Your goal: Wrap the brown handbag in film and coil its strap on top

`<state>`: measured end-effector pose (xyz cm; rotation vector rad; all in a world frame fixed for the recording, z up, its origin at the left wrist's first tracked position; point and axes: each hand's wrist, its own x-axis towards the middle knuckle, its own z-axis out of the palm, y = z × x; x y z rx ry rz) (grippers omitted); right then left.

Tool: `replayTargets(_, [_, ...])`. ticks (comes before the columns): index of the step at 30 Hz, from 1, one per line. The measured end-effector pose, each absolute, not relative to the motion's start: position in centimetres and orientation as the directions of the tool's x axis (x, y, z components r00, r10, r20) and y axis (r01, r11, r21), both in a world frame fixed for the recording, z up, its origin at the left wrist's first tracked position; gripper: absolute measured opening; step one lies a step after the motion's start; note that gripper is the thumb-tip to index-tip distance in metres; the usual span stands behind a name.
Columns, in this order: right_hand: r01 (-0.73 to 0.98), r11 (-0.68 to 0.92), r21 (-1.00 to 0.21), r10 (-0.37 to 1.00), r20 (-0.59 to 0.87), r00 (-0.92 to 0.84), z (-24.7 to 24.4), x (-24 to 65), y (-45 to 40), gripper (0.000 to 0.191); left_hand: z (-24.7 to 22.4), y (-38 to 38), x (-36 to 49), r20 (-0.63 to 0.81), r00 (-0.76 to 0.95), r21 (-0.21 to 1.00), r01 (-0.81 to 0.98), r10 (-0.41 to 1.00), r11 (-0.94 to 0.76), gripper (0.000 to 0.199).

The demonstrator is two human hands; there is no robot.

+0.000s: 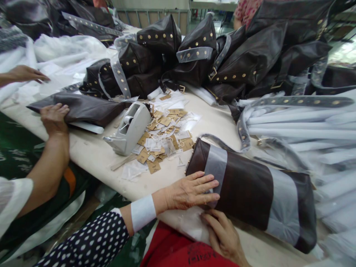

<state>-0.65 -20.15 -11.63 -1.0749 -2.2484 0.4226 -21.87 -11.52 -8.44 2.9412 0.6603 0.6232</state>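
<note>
A dark brown leather bag (247, 185) lies on its side on the cream table (219, 118), with two translucent wrap bands around it. My left hand (191, 191) rests on the bag's left end with its fingers spread, over the edge of one band. Below it, my right hand (221, 233) is at the table's front edge with curled fingers, close to the bag's lower side. Its fingertips touch a thin translucent sheet (191, 222); the grip is partly hidden. The bag's strap, wrapped in film with gold studs, extends up behind it.
Brown paper tags (154, 167) and small packets lie beside a grey tape dispenser (129, 128). Studded dark bags (144, 63) are piled behind. White wrapped rolls (300, 126) fill the right. Another person's hands work at the left, one on a dark bag (86, 107).
</note>
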Motion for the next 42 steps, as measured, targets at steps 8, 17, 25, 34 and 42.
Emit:
replayTargets(8, [0.664, 0.562, -0.494, 0.827, 0.307, -0.472, -11.5, -0.1, -19.5, 0.028, -8.5, -11.6, -21.9, 0.355, 0.830, 0.167, 0.398, 0.431, -0.902, 0.040])
replayTargets(17, [0.773, 0.542, -0.330, 0.825, 0.382, -0.416, -11.7, -1.7, -20.6, 0.032, -8.5, -11.6, -21.9, 0.389, 0.817, 0.128, 0.409, 0.425, -0.904, 0.039])
replayTargets(25, [0.590, 0.783, -0.198, 0.596, 0.510, -0.620, -9.8, -1.7, -19.3, 0.027, -8.5, -11.7, -21.9, 0.432, 0.805, 0.098, 0.407, 0.407, -0.908, 0.035])
replayTargets(34, [0.467, 0.841, -0.274, 0.526, 0.622, -0.580, -9.6, -2.1, -19.1, 0.028, -8.7, -11.7, -21.7, 0.481, 0.780, 0.098, 0.406, 0.401, -0.909, 0.034])
replayTargets(42, [0.390, 0.864, -0.318, 0.495, 0.682, -0.539, -7.5, -2.5, -18.7, 0.022, -8.8, -11.9, -21.5, 0.464, 0.782, 0.099, 0.422, 0.417, -0.901, 0.035])
